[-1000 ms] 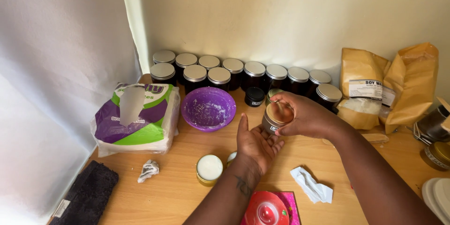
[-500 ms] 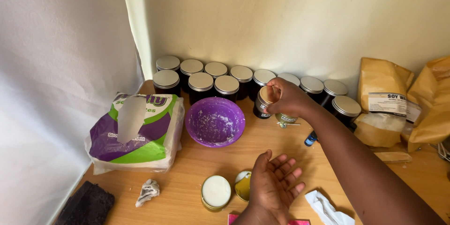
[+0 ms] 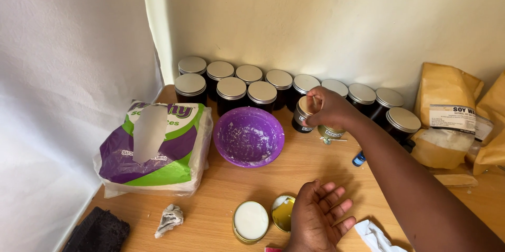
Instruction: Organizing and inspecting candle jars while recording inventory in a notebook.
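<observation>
The right hand (image 3: 330, 107) is wrapped around the top of a small dark jar (image 3: 302, 117) with a pale, tan top. The fingers are closed on it. The jar has a light label on its side and stands on the wooden table (image 3: 231, 189), at about 1 o'clock from the middle of the view. It sits just in front of the rows of black jars with silver lids (image 3: 247, 86) along the wall. A little gold tin (image 3: 331, 132) sits just under the hand, at 4 o'clock from the dark jar.

The left hand (image 3: 318, 220) is at 6 o'clock, low in the view. It is open, fingers spread, palm up, and holds nothing. Just beside it at 9 o'clock lie a round gold lid (image 3: 283, 212) and a gold tin filled with white wax (image 3: 250, 222).

A purple bowl (image 3: 249, 136) with white smears inside stands at 9 o'clock from the dark jar, near it. A purple and green pack of paper napkins (image 3: 152, 149) lies further out at 9 o'clock. Brown paper bags (image 3: 447, 115) lean on the wall at 3 o'clock. A crumpled bit of tissue (image 3: 169, 219) lies at 7 o'clock.
</observation>
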